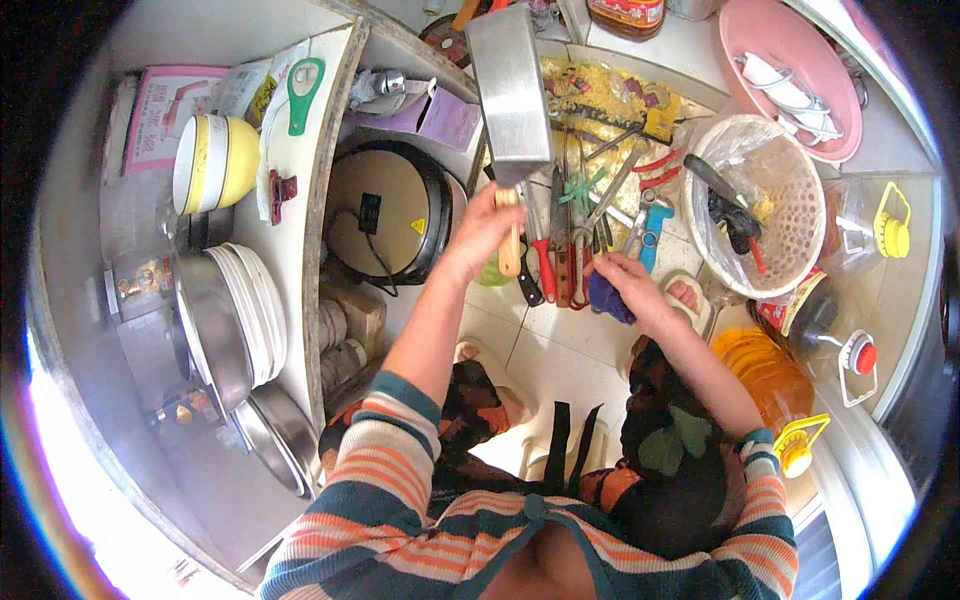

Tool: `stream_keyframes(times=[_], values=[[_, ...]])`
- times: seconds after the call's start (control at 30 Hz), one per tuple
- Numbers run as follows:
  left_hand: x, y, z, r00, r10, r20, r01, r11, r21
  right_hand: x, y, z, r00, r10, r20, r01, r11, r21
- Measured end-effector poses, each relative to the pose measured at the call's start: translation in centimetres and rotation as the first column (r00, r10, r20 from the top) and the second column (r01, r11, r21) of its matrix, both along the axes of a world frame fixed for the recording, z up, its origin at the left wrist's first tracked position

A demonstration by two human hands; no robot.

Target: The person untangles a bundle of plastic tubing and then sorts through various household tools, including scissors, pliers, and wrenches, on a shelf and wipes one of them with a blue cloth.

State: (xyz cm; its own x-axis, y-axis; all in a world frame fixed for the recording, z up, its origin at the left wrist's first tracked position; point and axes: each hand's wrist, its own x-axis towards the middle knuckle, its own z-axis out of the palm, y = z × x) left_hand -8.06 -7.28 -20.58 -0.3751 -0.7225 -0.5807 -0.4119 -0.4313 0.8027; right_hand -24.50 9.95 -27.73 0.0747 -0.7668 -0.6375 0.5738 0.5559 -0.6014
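Observation:
My left hand (489, 229) grips the wooden handle of a wide metal cleaver-like blade or scoop (508, 90), held upright over the floor. My right hand (628, 289) holds a bunched purple cloth (609, 298). Between and beyond my hands, tools lie in a row on the tiles: a black-handled knife (530, 286), a red-handled tool (544, 271), a wrench (613, 189) and a blue-handled tool (655, 234). Green ties (582, 189) lie on some of them. Part of the row is hidden behind the metal blade and my hands.
A lined white basket (814, 225) holds a black-handled knife. Oil bottles (757, 375) stand at right, beside a pink basin (731, 45). Left are shelves with plates (259, 315), yellow bowls (232, 165) and a round electric appliance (390, 217). Yellow crumbs (600, 82) lie beyond the tools.

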Motion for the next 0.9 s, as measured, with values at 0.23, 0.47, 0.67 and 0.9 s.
stream_keyframes(times=[0.23, 0.47, 0.67, 0.9], values=[[-5.0, -9.9, 2.1, 0.999, -0.011, -0.038, 0.006, 0.990, -0.138, -1.3, 0.9, 1.2, 1.000, -0.008, 0.012, 0.007, 0.998, 0.059], [-12.7, -23.4, 2.2, 0.963, -0.270, -0.009, 0.267, 0.956, -0.123, -2.3, 1.9, 1.2, 1.000, -0.010, 0.014, 0.008, 0.995, 0.101], [-15.8, -27.1, 0.3, 0.985, -0.011, -0.171, 0.036, 0.988, 0.148, -3.0, 2.0, 1.0, 1.000, -0.013, -0.016, 0.014, 0.995, 0.100], [-12.8, -27.1, -1.1, 0.933, 0.041, -0.358, 0.004, 0.992, 0.124, -2.7, 1.5, 1.3, 1.000, 0.013, 0.004, -0.013, 0.998, 0.063]])
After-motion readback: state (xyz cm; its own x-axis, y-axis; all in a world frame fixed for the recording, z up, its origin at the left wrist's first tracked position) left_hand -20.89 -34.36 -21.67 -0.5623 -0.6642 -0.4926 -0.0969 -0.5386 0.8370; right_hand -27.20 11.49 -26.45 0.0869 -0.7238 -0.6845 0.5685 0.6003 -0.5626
